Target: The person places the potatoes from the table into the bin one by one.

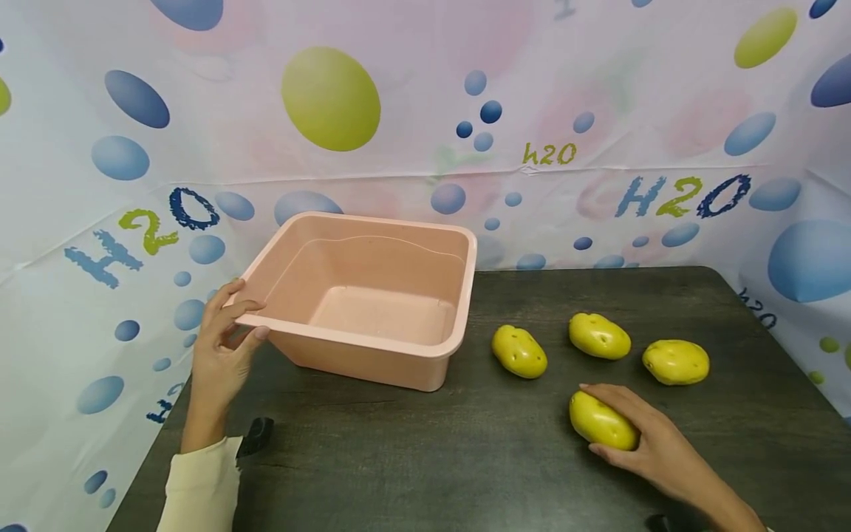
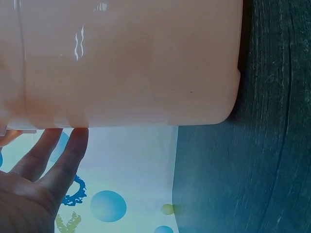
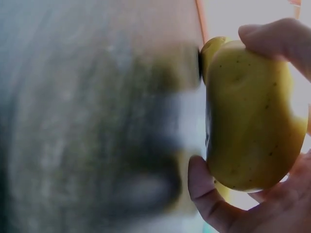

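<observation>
Dark wood-grain table, bubble-print backdrop behind it. Pink tub sits left of centre, nothing visible inside. Left hand has it by the near-left corner: thumb at the front rim, fingers round the side, one finger over the edge. Right hand grips the nearest potato, thumb one side, fingers the other. That potato is right of the tub and well apart from it; can't tell whether it touches the table.

Three more: left potato near the tub's right side, middle potato behind the held one, right potato off to the right. Left wrist view shows fingertips against the tub's outer wall.

Risks, my read:
- Slip: held potato looks smooth and glossy; loose pinch or off-centre hold could let it squirt out and roll.
- Knock: left potato is between the right hand and the tub; a low carry would likely clip it.
- Tip/skid: tub looks light and is held at one corner only, so a hard pull there could slew or tilt it.
- Rim strike: carrying too low would catch the tub's near wall.
</observation>
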Action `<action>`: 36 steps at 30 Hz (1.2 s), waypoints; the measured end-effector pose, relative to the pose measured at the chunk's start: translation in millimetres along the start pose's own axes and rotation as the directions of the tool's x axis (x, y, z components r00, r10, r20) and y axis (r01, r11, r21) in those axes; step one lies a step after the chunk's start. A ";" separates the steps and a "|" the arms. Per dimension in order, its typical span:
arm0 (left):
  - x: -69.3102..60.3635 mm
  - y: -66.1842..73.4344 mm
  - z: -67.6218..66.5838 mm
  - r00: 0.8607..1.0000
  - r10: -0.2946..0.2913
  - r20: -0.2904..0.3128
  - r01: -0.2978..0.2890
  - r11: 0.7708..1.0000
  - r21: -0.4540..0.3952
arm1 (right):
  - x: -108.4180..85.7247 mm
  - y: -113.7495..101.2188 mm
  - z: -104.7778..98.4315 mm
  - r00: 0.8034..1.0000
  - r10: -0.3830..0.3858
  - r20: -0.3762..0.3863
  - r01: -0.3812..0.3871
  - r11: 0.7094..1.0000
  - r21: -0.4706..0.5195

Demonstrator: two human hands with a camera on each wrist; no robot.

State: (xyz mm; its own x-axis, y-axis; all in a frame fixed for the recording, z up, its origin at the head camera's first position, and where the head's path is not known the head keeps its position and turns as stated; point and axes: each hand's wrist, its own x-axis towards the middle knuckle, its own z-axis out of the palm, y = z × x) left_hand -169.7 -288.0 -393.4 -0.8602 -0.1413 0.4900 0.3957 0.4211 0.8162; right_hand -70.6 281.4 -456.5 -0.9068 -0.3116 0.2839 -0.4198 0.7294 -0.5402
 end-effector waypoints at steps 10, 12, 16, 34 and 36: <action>-0.5 0.7 -1.6 1.000 -0.021 0.008 0.021 1.000 -0.007 | 7.1 -12.8 -12.2 1.000 0.016 -0.003 -0.015 0.997 0.075; -1.0 0.9 -2.1 1.000 -0.028 0.010 0.029 1.000 -0.006 | 9.4 -16.0 -14.7 1.000 0.014 0.000 -0.014 0.996 0.086; -0.8 1.6 -2.9 0.999 -0.039 0.014 0.039 0.999 0.005 | 14.0 -22.6 -21.0 0.999 0.031 0.019 -0.033 0.993 0.115; 0.3 0.5 -3.0 0.999 -0.041 0.024 0.041 0.999 0.003 | 48.1 -48.1 -52.3 0.987 0.049 0.151 -0.071 0.987 0.145; -0.7 0.2 -3.5 0.999 -0.041 0.023 0.041 0.999 0.001 | 54.5 -53.4 -54.6 0.986 0.031 0.163 -0.056 0.987 0.149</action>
State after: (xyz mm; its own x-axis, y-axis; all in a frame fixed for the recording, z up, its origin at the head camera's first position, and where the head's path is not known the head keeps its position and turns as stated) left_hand -168.0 -290.9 -392.6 -0.8827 -0.1378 0.4493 0.3602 0.4157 0.8351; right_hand -95.4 258.7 -368.9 -0.9137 -0.3835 0.1343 -0.3695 0.6465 -0.6675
